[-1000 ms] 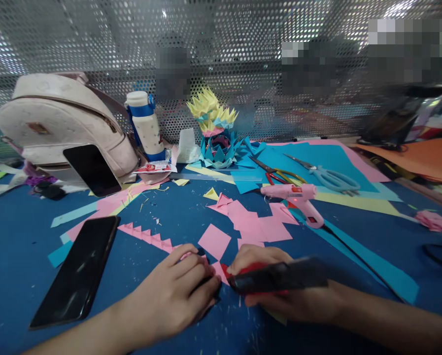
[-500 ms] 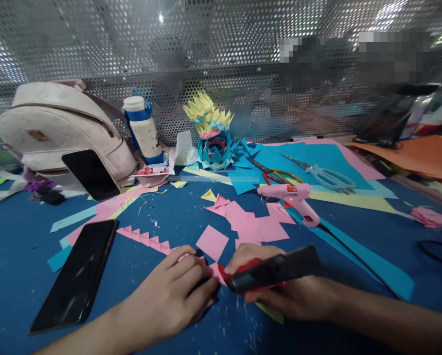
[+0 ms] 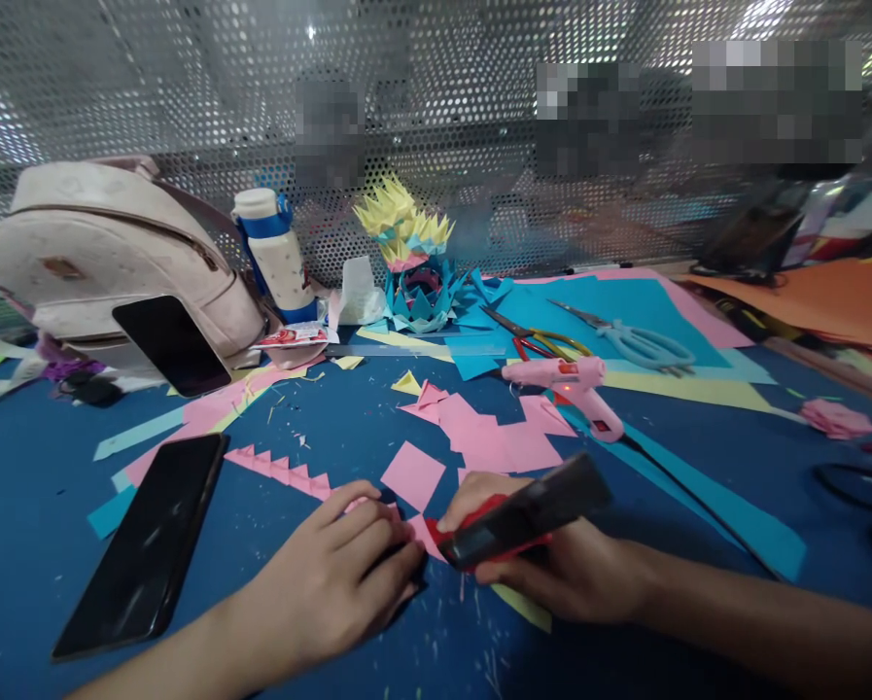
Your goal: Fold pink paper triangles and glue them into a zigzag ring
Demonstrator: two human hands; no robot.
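My right hand (image 3: 544, 544) is closed around a red and black stapler (image 3: 523, 510), its nose over the end of a pink folded paper strip (image 3: 281, 470). My left hand (image 3: 348, 569) lies on that strip with curled fingers, pinning it close to the stapler. Pointed triangular folds run along the strip to the left; its middle is hidden under my left fingers. A pink paper square (image 3: 413, 474) lies just beyond my hands. Several more pink squares (image 3: 505, 437) overlap farther back. A yellow paper scrap (image 3: 523, 605) shows below my right hand.
A pink glue gun (image 3: 577, 384) with a black cord lies right. Behind it are yellow-handled scissors (image 3: 548, 335), blue-handled scissors (image 3: 640, 345) and blue paper. A phone (image 3: 144, 540) lies left; a backpack (image 3: 122, 253), bottle (image 3: 275, 258) and spiky paper model (image 3: 413, 258) stand behind.
The black part of the stapler has tilted up more steeply in my right hand. My left hand stays on the pink strip. The whole view has shifted slightly.
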